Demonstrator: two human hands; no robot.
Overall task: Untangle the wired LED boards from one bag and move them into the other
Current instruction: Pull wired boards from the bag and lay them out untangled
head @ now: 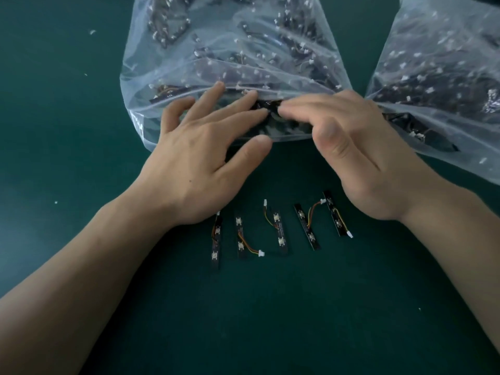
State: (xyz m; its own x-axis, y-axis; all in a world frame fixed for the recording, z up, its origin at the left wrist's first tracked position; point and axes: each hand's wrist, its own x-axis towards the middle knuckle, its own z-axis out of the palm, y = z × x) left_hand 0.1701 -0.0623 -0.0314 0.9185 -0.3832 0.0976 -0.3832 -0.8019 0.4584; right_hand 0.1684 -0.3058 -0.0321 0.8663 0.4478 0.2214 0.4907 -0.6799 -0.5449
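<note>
My left hand lies flat, fingers splayed, on black wired LED-board tangle in mouth of clear plastic bag, frame centre. Right hand curls over same tangle from opp. side; pinching or not, can't tell. Second clear bag upper right, nearer right hand.

Left hand and right hand are bare, as are the forearms — nails short, a small mole on the left hand's back.
</note>
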